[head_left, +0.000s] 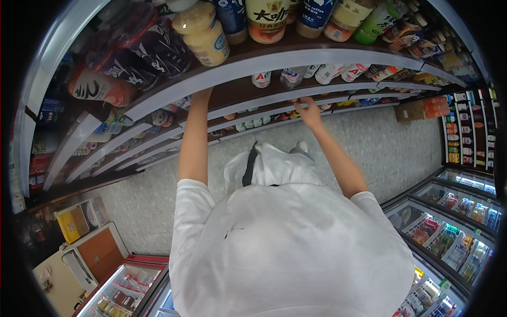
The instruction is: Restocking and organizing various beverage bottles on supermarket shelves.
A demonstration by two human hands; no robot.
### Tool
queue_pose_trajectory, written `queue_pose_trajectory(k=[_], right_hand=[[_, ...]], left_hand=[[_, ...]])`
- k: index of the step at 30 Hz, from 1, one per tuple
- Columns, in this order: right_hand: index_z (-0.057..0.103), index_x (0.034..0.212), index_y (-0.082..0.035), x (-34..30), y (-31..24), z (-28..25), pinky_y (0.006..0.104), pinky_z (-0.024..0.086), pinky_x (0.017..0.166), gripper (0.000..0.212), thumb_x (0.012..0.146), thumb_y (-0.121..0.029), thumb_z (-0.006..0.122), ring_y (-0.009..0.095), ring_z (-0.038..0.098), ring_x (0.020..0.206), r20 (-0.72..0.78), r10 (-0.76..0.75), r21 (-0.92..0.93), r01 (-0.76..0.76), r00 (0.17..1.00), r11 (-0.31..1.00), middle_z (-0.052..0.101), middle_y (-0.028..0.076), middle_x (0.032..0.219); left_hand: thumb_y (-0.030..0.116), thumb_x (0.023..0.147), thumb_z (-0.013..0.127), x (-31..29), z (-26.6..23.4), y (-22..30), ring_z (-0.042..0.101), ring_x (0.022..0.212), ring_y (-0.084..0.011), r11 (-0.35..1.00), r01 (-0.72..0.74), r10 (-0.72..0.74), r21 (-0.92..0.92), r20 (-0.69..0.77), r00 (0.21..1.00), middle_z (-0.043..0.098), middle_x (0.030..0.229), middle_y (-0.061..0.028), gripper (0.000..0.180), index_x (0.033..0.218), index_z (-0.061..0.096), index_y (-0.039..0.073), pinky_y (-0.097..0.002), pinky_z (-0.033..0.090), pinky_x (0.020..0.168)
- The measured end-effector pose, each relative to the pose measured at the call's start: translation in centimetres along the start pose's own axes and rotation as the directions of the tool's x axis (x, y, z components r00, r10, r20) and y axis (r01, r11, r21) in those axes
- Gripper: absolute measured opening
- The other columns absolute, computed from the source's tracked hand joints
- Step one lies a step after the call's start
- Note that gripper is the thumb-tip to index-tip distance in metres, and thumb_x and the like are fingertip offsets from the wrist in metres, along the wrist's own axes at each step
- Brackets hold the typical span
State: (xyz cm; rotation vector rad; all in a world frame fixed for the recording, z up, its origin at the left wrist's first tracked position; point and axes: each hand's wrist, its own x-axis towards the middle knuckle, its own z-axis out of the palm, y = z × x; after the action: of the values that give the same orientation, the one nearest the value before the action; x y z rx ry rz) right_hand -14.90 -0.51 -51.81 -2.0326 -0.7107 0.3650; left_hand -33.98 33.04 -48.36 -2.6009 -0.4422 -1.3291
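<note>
My left hand (203, 95) reaches in under the front edge of the upper shelf (296, 56). That edge hides its fingers, so I cannot tell what they touch. My right hand (310, 112) is at the white front edge of the shelf below (253, 101), thumb and fingers apart, with nothing visible in it. On that lower shelf, between and beyond my hands, stand a white bottle with a red-marked label (261, 79) and a clear bottle (292, 77). More white bottles (328, 73) stand to the right of them.
Tall drink bottles (266, 21) line the upper shelf, with dark shrink-wrapped packs (153, 53) on the left. Further shelves of drinks run lower down. A cardboard box (412, 111) sits on the floor at right. Glass-fronted coolers (443, 232) stand behind me.
</note>
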Motion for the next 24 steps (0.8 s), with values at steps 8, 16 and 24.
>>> queue_pose_trajectory(k=[8,16,24], right_hand=[[0.064,0.101,0.002,-5.4,3.0,0.7,0.0301,0.051,0.070,0.029,0.081,-0.020,0.064,0.018,0.064,0.074,0.175,0.130,-0.006,-0.131,0.976,0.991,0.067,0.012,0.087],[0.064,0.101,-0.001,-6.7,2.8,3.6,0.0283,0.051,0.063,0.022,0.082,-0.013,0.062,0.014,0.063,0.067,0.288,0.030,-0.009,-0.029,0.957,1.000,0.067,0.008,0.082],[0.062,0.094,0.000,-7.8,3.0,3.8,0.0280,0.051,0.061,0.016,0.083,-0.011,0.061,0.014,0.063,0.065,0.354,0.038,0.019,-0.048,0.935,0.999,0.066,0.007,0.081]], left_hand=[[0.028,0.074,0.071,4.2,-8.2,8.1,0.057,0.097,-0.0397,0.862,0.496,-0.428,-0.099,0.381,0.820,0.061,0.109,-0.0199,0.042,0.107,0.062,0.003,-0.0452,0.046,0.085],[0.020,0.072,0.073,3.9,-10.3,11.3,0.053,0.103,-0.0405,0.830,0.512,-0.431,-0.222,0.327,0.841,0.058,0.109,-0.0222,0.042,0.108,0.061,0.002,-0.0453,0.045,0.085],[0.029,0.075,0.070,6.9,-7.5,12.9,0.059,0.094,-0.0398,0.790,0.552,-0.373,-0.265,0.507,0.777,0.062,0.100,-0.0215,0.040,0.106,0.061,0.004,-0.0453,0.049,0.079]])
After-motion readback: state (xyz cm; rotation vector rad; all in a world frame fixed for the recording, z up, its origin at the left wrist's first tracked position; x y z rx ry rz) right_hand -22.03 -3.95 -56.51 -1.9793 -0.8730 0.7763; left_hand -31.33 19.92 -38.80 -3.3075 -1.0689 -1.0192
